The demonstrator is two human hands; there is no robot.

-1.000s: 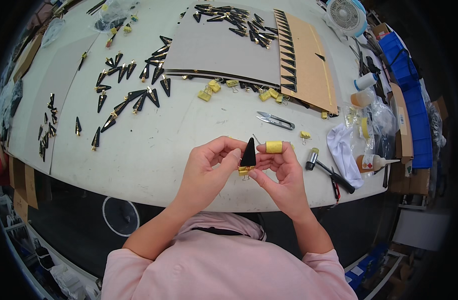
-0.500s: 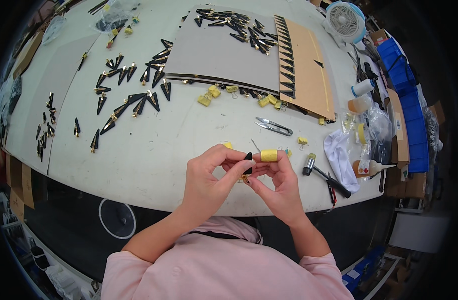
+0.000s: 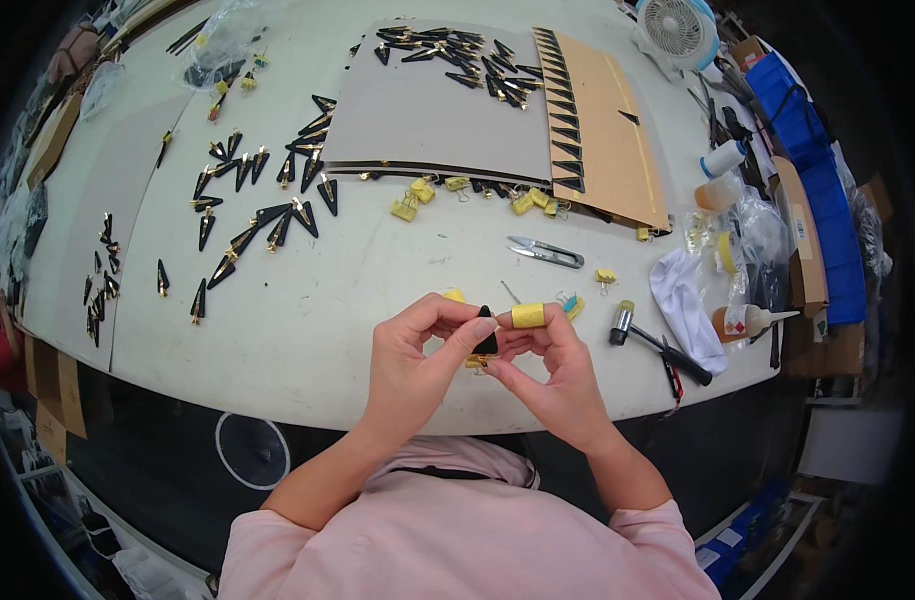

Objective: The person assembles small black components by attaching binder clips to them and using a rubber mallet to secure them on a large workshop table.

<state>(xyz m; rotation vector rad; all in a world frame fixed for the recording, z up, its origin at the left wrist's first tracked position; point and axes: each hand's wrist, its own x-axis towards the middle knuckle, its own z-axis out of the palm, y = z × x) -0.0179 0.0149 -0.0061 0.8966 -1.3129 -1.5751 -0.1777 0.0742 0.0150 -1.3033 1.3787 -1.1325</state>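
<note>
Between my two hands, close to the table's near edge, is a small black triangular piece [image 3: 486, 341] with gold-coloured metal at its wide lower end. My left hand [image 3: 409, 350] pinches it between thumb and fingers, its black tip pointing up. At the gold end, my right hand [image 3: 559, 378] has its thumb and fingers closed on the piece. Yellow tape [image 3: 527, 316] is wrapped round the right index finger. Just beyond the hands lie a yellow binder clip [image 3: 454, 296] and a thin metal pin-like tool [image 3: 510, 291], partly hidden.
Thread snips [image 3: 546, 252], a hammer [image 3: 625, 324] and a white cloth [image 3: 685, 298] lie to the right. Similar black pieces [image 3: 242, 240] are scattered on the left. A grey board [image 3: 427, 125] and a tan board [image 3: 612, 150] carry more. A fan [image 3: 674, 30] stands at far right.
The black piece has turned so that its broad triangular side shows more. Both hands stay closed on it. The whole view has shifted slightly.
</note>
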